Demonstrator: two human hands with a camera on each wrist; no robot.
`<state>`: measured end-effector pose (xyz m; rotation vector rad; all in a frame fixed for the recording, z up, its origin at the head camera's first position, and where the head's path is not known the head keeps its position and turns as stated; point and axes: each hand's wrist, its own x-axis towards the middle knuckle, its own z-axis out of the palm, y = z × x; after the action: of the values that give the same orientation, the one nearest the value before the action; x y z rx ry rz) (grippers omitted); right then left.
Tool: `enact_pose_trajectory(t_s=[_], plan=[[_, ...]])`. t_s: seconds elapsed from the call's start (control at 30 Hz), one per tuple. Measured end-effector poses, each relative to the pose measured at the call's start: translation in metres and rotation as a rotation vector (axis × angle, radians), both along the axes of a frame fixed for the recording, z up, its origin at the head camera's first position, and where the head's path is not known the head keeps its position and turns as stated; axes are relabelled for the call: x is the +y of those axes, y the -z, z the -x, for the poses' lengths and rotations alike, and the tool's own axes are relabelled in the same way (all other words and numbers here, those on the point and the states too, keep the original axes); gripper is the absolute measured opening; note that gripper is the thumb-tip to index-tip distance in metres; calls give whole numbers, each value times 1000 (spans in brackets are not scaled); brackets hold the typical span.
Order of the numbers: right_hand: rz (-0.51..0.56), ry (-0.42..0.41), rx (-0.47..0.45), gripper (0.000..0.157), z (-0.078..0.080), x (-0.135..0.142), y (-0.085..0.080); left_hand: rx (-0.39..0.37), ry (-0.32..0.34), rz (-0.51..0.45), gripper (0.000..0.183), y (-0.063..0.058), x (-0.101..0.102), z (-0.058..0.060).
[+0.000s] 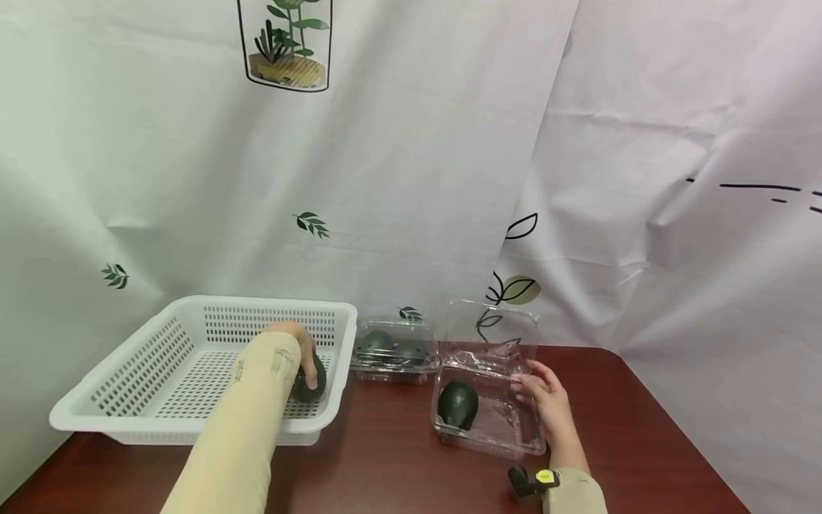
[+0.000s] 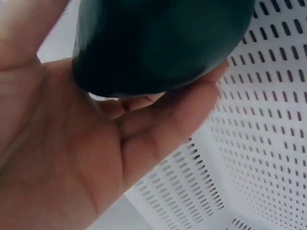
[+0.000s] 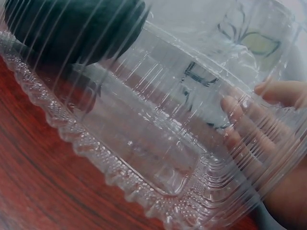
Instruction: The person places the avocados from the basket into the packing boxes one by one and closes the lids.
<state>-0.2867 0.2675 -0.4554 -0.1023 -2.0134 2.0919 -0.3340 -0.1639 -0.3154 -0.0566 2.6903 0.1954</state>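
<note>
In the head view my left hand (image 1: 299,344) reaches into the right end of a white plastic basket (image 1: 349,335) and grips a dark green avocado (image 1: 318,385). Seen close in the left wrist view, the avocado (image 2: 163,43) lies against the fingers of the left hand (image 2: 96,129). A clear plastic clamshell box (image 1: 488,446) stands on the table with its lid raised at the back. One avocado (image 1: 458,404) sits in its left half. At the box's right rim, my right hand (image 1: 546,396) holds the side wall, fingers over the edge; they show through the plastic in the right wrist view.
A closed clear clamshell box (image 1: 394,368) holding avocados stands between the basket and the open box. The dark red wooden table (image 1: 372,457) ends against a white patterned cloth (image 1: 398,157) behind. A small black device (image 1: 533,480) is strapped at the right wrist.
</note>
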Motion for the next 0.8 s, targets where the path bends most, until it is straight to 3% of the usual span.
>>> enact_pose_trajectory(t_s=[0.1,0.3,0.47,0.67,0.8], plan=[[5,-1,4,45,0,0,0,52,-22,-59,84,-7,-2,-3],[15,-4,19,45,-1,0,-1,76,60,-49,54,-24,-6,0],[2,3,14,45,-1,0,-2,130,80,-117,66,-38,-7,1],[3,7,10,45,-2,0,-1,126,31,-380,71,-50,-1,0],[7,4,10,45,-2,-1,-1,129,110,-470,72,-58,8,-3]])
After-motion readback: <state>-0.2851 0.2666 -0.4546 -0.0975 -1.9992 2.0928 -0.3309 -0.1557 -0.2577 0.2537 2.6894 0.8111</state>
